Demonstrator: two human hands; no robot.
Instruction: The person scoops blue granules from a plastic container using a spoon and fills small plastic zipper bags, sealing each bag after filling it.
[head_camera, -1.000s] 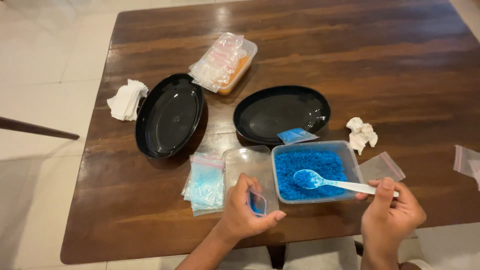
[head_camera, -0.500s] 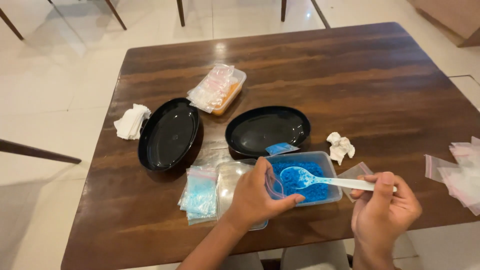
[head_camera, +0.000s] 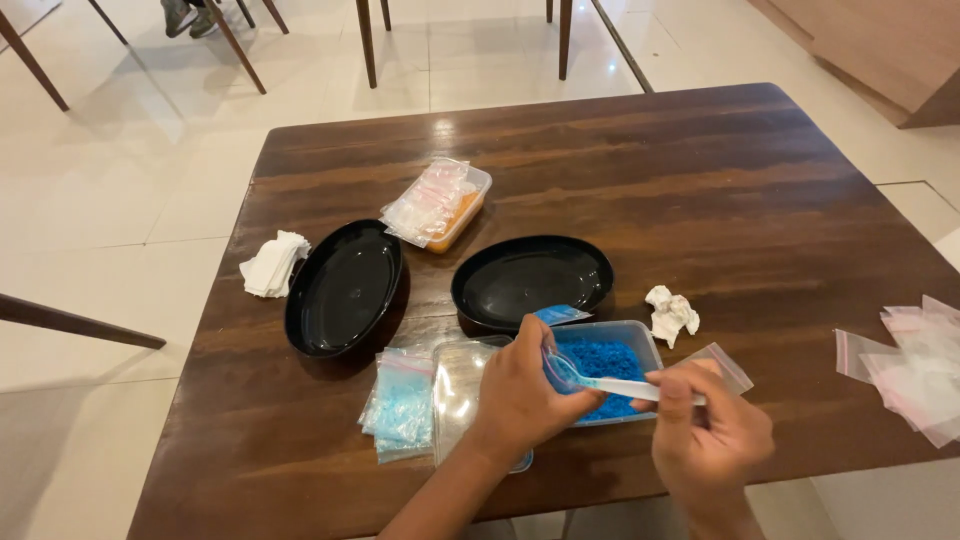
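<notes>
My right hand (head_camera: 712, 440) pinches handle of white plastic spoon (head_camera: 610, 384), bowl end over clear tub of blue granules (head_camera: 608, 368) at near table (head_camera: 700, 190) edge. Left hand (head_camera: 523, 398) closed on small clear bag (head_camera: 553, 362), held at tub's left rim. Filled blue bags (head_camera: 402, 405) lie left of tub; black oval dish (head_camera: 531, 279) just behind tub; crumpled tissue (head_camera: 671, 312) near tub's right corner.

Tub (head_camera: 608, 362) sitting at table (head_camera: 780, 200) near edge, lid (head_camera: 455, 390) and bags (head_camera: 400, 402) lying left; two trays (head_camera: 345, 290) behind; tissue (head_camera: 671, 313) lying right.
</notes>
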